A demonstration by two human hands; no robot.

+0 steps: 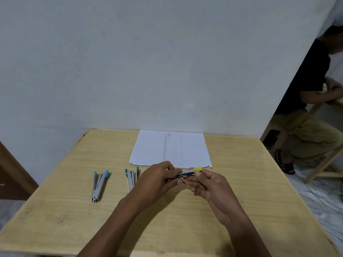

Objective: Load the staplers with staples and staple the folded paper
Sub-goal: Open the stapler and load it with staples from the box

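Both hands, the left hand (pixel 157 179) and the right hand (pixel 207 184), hold the yellow stapler (pixel 187 173) above the table (pixel 241 201), probably to load it, with two staplers (pixel 99 184) lying at nine o'clock.

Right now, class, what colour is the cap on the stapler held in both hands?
Yellow cap, clearest in the head view.

Clearance as I see it: near half of the worktop (pixel 185 229) is bare on both sides of my forearms, so I can pass there. Right side is open out to the edge. Left lane is blocked by the blue-tipped stapler (pixel 98 186) and the green-tipped stapler (pixel 132 179), both lying splayed open, with a bare strip between them. Paper (pixel 170 148) covers the far centre, flat, up against the wall (pixel 130 62), which closes off the back.
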